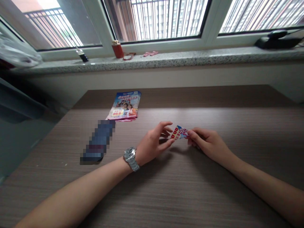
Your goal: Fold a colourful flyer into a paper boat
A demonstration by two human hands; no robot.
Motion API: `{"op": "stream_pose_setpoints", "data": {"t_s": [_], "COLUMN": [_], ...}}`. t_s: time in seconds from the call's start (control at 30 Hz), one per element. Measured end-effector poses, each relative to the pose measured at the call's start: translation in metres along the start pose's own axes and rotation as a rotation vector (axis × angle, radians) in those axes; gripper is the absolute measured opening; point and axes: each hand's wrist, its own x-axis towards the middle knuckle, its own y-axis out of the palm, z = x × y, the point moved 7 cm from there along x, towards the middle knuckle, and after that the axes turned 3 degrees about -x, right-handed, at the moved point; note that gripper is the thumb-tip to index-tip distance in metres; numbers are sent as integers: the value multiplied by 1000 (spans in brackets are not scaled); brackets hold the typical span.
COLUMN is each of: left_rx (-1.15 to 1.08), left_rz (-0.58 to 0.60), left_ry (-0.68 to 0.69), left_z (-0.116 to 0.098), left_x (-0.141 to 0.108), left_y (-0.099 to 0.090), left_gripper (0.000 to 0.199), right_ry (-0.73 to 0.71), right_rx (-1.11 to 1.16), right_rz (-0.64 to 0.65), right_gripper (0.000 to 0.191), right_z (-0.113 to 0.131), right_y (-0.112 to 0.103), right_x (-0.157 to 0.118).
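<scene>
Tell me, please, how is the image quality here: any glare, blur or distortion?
In the head view, the windows are overexposed and glaring; the wide lens curves the granite sill and stretches the arms; an object on the wooden desk is pixelated; the folded leaflet between the left hand and right hand looks fairly sharp, with soft shadows beneath.

From here I can't identify the dark blue oblong object (98, 141) on the table: pixel blocks blur it completely. The folded red, white and blue paper slip (178, 132) is partly hidden by the left hand (153, 142) and right hand (206, 142), and I can't read its print. The small text on the glossy colour leaflet (123, 106) is too tiny to read. A clear plastic bag (17, 52) is cut off by the left edge, and the left forearm (71, 193) and right forearm (266, 186) run out of my view.
</scene>
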Motion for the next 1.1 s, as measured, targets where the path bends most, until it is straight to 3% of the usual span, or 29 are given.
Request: {"op": "stream_pose_setpoints", "data": {"t_s": [0.07,0.2,0.33,0.47,0.57,0.7,0.8,1.1], "left_rx": [261,534,627,651,655,660,677,774], "left_rz": [-18,206,332,353,354,353,369,438], "left_ry": [153,289,259,239,217,186,164,185], "left_z": [-10,-16,-11,-10,-10,-9,-9,-9], "left_x": [-1,-4,-8,-9,-10,-11,-11,-12], "left_y": [-1,15,26,28,29,29,29,23], "left_gripper": [49,43,58,59,59,57,57,60], "right_ry": [-28,-77,-115,-161,-275,-430,-437,-389], "right_rx": [-78,-293,-453,-592,-704,-750,-768,-780], "right_rz": [-15,-32,-59,-104,-133,19,147,163], "right_gripper": [46,40,36,30,40,61,67,73], "right_z": [0,-1,-5,-6,3,10,5,-4], "right_y": [-3,-8,-11,-13,-8,15,30,31], "right_x": [3,8,12,14,11,2,-2,-2]}}
